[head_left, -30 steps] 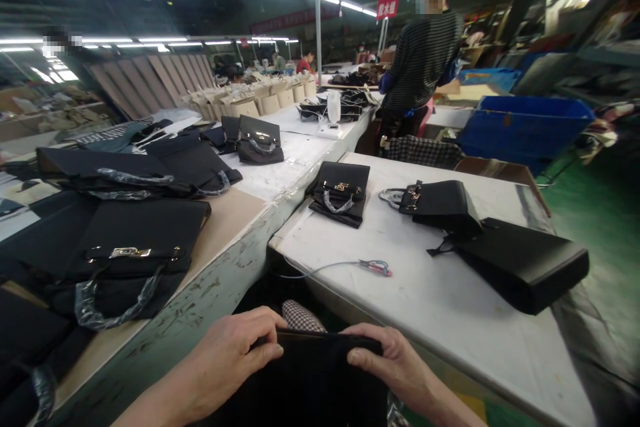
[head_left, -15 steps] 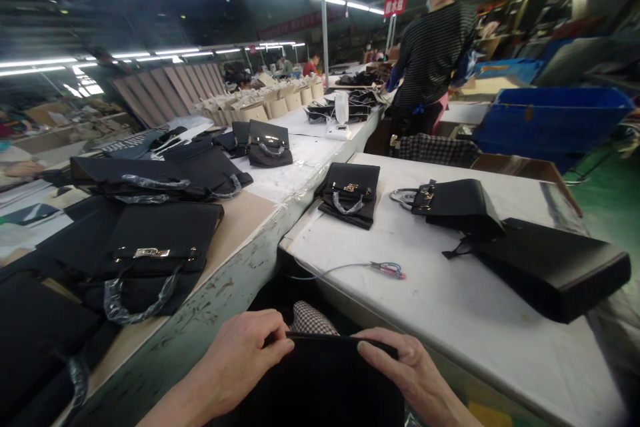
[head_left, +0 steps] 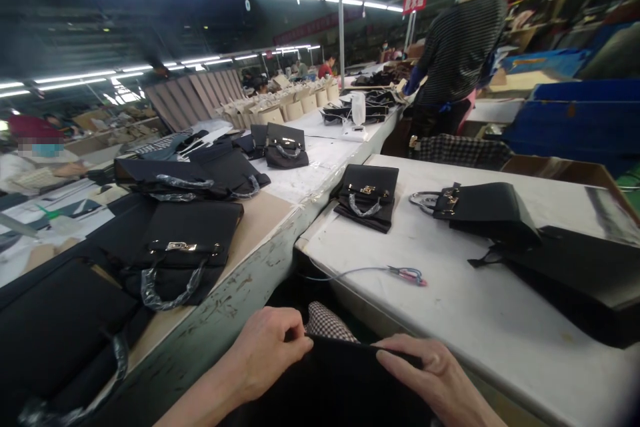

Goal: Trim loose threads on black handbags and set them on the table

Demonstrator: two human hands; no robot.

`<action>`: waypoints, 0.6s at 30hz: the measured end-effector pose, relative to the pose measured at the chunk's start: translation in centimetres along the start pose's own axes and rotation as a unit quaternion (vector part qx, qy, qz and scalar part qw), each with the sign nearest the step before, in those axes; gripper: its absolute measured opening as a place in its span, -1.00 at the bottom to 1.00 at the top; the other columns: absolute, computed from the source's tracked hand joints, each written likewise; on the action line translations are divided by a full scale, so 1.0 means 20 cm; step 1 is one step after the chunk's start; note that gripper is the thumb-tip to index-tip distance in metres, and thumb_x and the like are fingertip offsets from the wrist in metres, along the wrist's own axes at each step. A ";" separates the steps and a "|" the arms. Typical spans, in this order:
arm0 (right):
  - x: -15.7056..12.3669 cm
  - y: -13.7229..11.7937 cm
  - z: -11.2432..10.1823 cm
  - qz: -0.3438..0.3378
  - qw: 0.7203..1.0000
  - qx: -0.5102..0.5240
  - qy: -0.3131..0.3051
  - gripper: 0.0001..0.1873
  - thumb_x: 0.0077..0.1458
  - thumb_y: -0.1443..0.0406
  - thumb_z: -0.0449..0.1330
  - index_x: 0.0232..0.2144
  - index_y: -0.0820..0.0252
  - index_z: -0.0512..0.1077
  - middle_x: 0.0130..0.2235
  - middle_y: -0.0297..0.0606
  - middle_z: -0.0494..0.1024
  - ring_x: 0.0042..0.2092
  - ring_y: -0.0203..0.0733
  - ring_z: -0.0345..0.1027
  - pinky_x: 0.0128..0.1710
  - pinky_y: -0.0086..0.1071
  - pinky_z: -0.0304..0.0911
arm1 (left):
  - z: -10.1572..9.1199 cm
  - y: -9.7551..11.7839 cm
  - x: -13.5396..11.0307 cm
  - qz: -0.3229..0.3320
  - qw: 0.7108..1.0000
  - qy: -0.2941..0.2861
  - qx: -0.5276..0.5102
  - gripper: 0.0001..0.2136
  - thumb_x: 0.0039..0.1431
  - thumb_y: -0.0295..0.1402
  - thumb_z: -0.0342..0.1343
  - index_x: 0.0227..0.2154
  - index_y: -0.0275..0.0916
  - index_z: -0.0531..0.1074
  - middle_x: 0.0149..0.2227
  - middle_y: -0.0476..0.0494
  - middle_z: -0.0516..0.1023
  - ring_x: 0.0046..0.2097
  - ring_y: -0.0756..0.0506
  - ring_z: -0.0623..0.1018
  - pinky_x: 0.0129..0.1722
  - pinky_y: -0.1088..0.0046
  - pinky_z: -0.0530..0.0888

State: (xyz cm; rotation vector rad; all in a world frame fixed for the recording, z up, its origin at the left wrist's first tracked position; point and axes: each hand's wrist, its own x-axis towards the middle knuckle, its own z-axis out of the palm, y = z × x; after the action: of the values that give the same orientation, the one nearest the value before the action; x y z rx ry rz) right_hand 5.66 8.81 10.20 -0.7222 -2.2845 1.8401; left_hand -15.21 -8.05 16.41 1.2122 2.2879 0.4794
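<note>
A black bag point(head_left: 345, 387) is at my lap, its upper edge level with my fingers and its lower part cut off by the frame. My left hand point(head_left: 273, 350) pinches that edge between thumb and fingers. On the same edge, farther right, my right hand point(head_left: 430, 367) grips with its thumb on the near face and its fingers behind. Checked cloth point(head_left: 327, 323) shows just beyond the bag. Small snips point(head_left: 407, 275) on a blue cord lie on the white table to the right.
Black handbags point(head_left: 195, 223) with plastic-wrapped handles crowd the left table point(head_left: 260, 250). On the white table point(head_left: 450, 307) stand a handbag point(head_left: 370, 193) and two tipped-over black bags point(head_left: 485, 210). One person point(head_left: 457, 53) stands ahead; another point(head_left: 30, 160) is at far left. Blue bins point(head_left: 575, 123) stand at right.
My view has turned a little left, so the tables and bags sit farther right, and a person has come into sight at far left. Both hands keep their hold on the bag's edge.
</note>
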 end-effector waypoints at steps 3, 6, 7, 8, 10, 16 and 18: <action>0.04 -0.07 -0.06 -0.056 0.995 -0.058 -0.067 -0.64 0.25 0.06 0.13 -0.30 0.08 0.66 -0.31 -0.36 0.67 -0.29 -0.09 0.50 -0.33 -0.41 0.35 | 0.00 0.00 0.00 0.001 1.000 0.004 -0.023 -0.81 0.08 -0.34 0.16 -0.61 -0.23 0.40 -0.52 0.04 0.49 -0.38 -0.05 0.47 -0.36 0.46 0.23; 0.09 -0.17 -0.06 -0.104 0.973 -0.155 -0.139 -0.62 0.31 0.15 0.07 -0.39 0.09 0.63 -0.43 -0.42 0.62 -0.42 -0.20 0.46 -0.45 -0.45 0.28 | 0.00 0.01 -0.01 0.014 0.999 -0.001 -0.037 -0.79 0.08 -0.36 0.16 -0.63 -0.24 0.37 -0.51 0.03 0.49 -0.38 -0.04 0.47 -0.35 0.46 0.24; 0.11 -0.20 -0.04 -0.117 0.960 -0.210 -0.147 -0.64 0.31 0.19 0.08 -0.42 0.10 0.61 -0.47 -0.42 0.61 -0.45 -0.22 0.44 -0.47 -0.45 0.24 | 0.00 0.01 -0.01 0.019 0.999 -0.002 -0.039 -0.79 0.08 -0.37 0.15 -0.63 -0.24 0.36 -0.51 0.03 0.49 -0.38 -0.04 0.47 -0.35 0.46 0.24; 0.14 -0.23 0.00 -0.129 0.943 -0.273 -0.143 -0.68 0.29 0.24 0.12 -0.44 0.12 0.60 -0.49 -0.40 0.60 -0.47 -0.22 0.44 -0.49 -0.45 0.20 | 0.00 0.01 -0.01 0.024 0.999 -0.004 -0.040 -0.79 0.08 -0.38 0.15 -0.63 -0.24 0.35 -0.51 0.02 0.49 -0.38 -0.04 0.47 -0.36 0.46 0.24; 0.19 -0.28 0.09 -0.145 0.902 -0.391 -0.118 -0.75 0.23 0.31 0.18 -0.47 0.16 0.58 -0.50 -0.31 0.61 -0.47 -0.17 0.47 -0.51 -0.42 0.14 | 0.01 0.00 -0.01 0.032 0.999 -0.006 -0.041 -0.81 0.09 -0.39 0.15 -0.61 -0.24 0.38 -0.49 0.01 0.51 -0.38 -0.04 0.47 -0.36 0.46 0.24; 0.28 -0.32 0.33 -0.189 0.872 -0.441 -0.095 -0.77 0.26 0.34 0.15 -0.41 0.13 0.56 -0.43 -0.29 0.63 -0.39 -0.15 0.52 -0.49 -0.40 0.06 | 0.00 -0.05 -0.04 0.039 0.998 0.011 -0.039 -0.88 0.10 -0.41 0.19 -0.53 -0.24 0.52 -0.46 -0.01 0.57 -0.37 -0.05 0.51 -0.35 0.47 0.28; 0.27 -0.30 0.34 -0.196 0.880 -0.421 -0.097 -0.74 0.28 0.34 0.14 -0.44 0.12 0.55 -0.44 -0.33 0.62 -0.39 -0.16 0.51 -0.47 -0.39 0.06 | -0.02 -0.06 -0.06 0.034 0.998 0.012 -0.052 -0.89 0.09 -0.38 0.23 -0.52 -0.24 0.53 -0.45 0.01 0.59 -0.36 -0.05 0.53 -0.34 0.47 0.30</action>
State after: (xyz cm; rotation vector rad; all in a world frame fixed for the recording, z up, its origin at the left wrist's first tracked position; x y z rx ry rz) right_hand -3.46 4.33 13.12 -0.0896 -3.0610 0.7195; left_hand -15.70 -9.63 16.46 1.2421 2.2180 0.6314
